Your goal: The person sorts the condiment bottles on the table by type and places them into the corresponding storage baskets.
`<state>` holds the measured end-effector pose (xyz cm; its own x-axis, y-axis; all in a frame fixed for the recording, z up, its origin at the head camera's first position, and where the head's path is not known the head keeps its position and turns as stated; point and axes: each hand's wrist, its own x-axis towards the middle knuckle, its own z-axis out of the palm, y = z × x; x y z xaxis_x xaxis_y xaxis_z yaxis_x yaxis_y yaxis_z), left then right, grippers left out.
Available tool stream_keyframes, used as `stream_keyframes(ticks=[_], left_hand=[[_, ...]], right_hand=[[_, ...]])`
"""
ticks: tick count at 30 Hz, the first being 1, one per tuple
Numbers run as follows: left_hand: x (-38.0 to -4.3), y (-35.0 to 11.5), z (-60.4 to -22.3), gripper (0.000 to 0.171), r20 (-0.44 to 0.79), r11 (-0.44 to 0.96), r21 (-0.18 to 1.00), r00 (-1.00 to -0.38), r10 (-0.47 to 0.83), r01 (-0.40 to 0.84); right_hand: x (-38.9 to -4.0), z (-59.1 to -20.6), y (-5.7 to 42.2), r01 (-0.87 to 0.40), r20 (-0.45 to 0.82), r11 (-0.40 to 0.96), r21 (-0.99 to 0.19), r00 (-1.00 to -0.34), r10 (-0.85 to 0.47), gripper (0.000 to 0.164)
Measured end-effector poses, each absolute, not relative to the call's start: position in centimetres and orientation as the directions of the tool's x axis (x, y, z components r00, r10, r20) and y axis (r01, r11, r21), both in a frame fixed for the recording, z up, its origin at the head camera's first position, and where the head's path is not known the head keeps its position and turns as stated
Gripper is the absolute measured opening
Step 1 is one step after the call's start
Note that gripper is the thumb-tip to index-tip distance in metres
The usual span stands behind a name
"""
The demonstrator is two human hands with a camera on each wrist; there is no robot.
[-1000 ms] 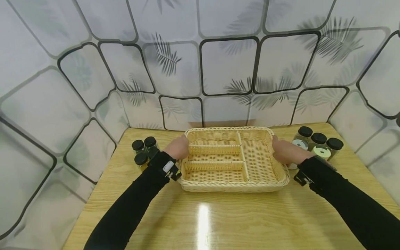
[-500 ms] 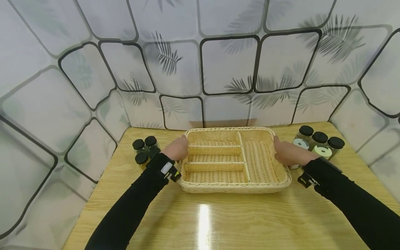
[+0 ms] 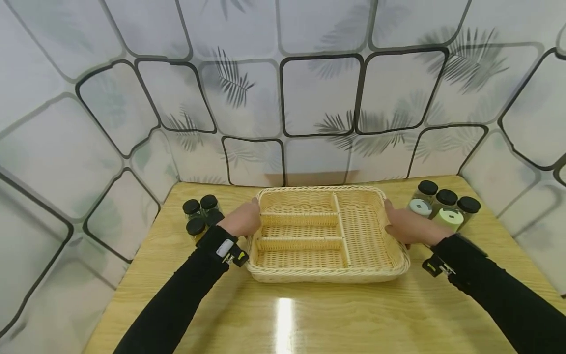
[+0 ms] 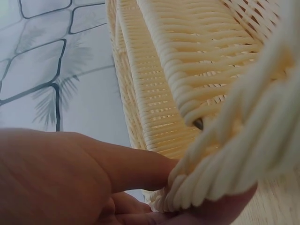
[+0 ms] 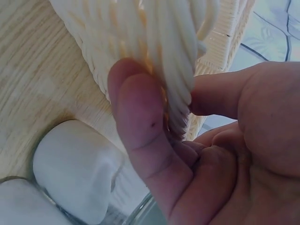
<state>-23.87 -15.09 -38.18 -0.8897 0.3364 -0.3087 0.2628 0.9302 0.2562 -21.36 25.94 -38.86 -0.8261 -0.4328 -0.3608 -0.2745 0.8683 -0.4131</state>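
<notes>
In the head view, a pale wicker basket (image 3: 327,275) lies in the middle of the wooden table, with dividers making several compartments; I see nothing in them. My left hand (image 3: 242,220) grips its left rim. In the left wrist view the thumb of that hand (image 4: 84,173) lies over the woven rim (image 4: 220,173), with fingers beneath. At the opposite end, my right hand (image 3: 409,225) holds the right rim. The right wrist view has this hand (image 5: 211,154) pinching the rim (image 5: 164,51) between thumb and curled fingers.
Several black-lidded jars (image 3: 191,206) stand left of the basket, close to my left wrist. To the right is a group of jars with black lids (image 3: 468,205) and pale lids (image 3: 420,207), partly behind my right hand. A patterned cloth wall (image 3: 318,98) encloses the table.
The basket has shifted slightly toward me, with both hands keeping their hold on its ends. The head view has tilted a little. The jars appear to stay in place.
</notes>
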Motion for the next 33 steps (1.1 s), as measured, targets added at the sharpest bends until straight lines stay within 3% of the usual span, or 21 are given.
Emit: stream_keyframes(ticks=[7,17,33], left_hand=[[-23.1,-15.5,-38.3,0.052,-0.265,0.909,0.197,-0.873,0.410,0.367],[-21.8,-16.2,-38.5,0.068,-0.289,0.902,0.326,-0.878,0.381,0.283],[-20.0,-16.6,-38.9,0.074,-0.303,0.883,0.433,-0.894,0.330,0.180]], right_hand=[[-20.9,-38.8,26.0,-0.261,-0.367,0.875,-0.408,-0.830,-0.419,0.078],[-19.4,-39.3,26.1,-0.272,-0.332,0.862,-0.428,-0.839,-0.431,0.078],[-17.5,-39.9,26.1,-0.288,-0.290,0.852,-0.437,-0.852,-0.436,0.078]])
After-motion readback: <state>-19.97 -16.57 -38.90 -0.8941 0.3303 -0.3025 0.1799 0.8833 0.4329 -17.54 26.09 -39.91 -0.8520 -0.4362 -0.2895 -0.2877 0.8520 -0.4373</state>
